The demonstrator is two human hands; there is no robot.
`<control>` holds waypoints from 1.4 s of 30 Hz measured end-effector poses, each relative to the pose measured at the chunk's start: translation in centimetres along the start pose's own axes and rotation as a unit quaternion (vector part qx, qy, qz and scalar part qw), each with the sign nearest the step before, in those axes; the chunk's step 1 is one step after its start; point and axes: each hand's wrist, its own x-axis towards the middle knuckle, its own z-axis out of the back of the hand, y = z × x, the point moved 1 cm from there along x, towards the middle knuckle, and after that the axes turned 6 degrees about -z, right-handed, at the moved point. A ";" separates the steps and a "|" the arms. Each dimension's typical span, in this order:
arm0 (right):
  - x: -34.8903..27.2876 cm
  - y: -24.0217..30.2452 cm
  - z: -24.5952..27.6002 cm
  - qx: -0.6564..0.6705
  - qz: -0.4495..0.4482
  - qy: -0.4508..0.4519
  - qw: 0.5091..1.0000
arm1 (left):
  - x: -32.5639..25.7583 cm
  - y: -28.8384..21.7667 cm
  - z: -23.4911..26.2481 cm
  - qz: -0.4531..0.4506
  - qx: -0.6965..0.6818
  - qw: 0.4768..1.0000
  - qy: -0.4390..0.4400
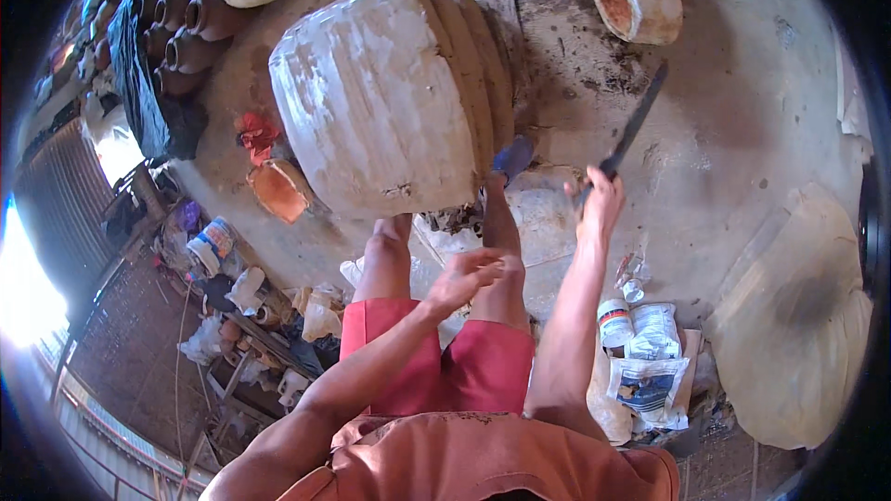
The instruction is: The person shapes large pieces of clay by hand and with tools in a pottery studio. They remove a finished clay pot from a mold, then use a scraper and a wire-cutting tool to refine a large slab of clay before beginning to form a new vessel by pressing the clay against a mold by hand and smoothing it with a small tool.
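Observation:
My right hand [601,197] is closed around the handle of a machete [640,121]. Its long dark blade slants up and away to the right, touching nothing. My left hand [467,278] hovers over my knee, fingers loosely stretched out, holding nothing. Ahead of my legs stands a large block of clay [376,102], grey and wet-looking, with ridged layers along its right side. The blade is apart from it.
Rounded clay pots [190,51] are stacked at the far left. A hollow pale pot [640,7] lies at the far right, and a smaller orange-lined bowl [281,191] beside the block. Packets [654,334] and a tub [614,323] are near my right; a pale sheet [794,334] lies beyond.

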 end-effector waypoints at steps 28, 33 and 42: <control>-17.1 -19.3 -19.8 0.080 0.067 -0.212 0.972 | -6.7 -7.2 23.6 -0.010 -0.030 0.990 -0.135; -20.3 -16.9 -21.5 -0.004 0.077 -0.291 0.954 | -8.2 -10.9 23.6 -0.249 0.383 0.873 -0.172; -23.4 -15.8 -21.2 -0.011 0.085 -0.280 0.956 | -2.0 -10.7 20.1 -0.349 0.564 0.748 -0.023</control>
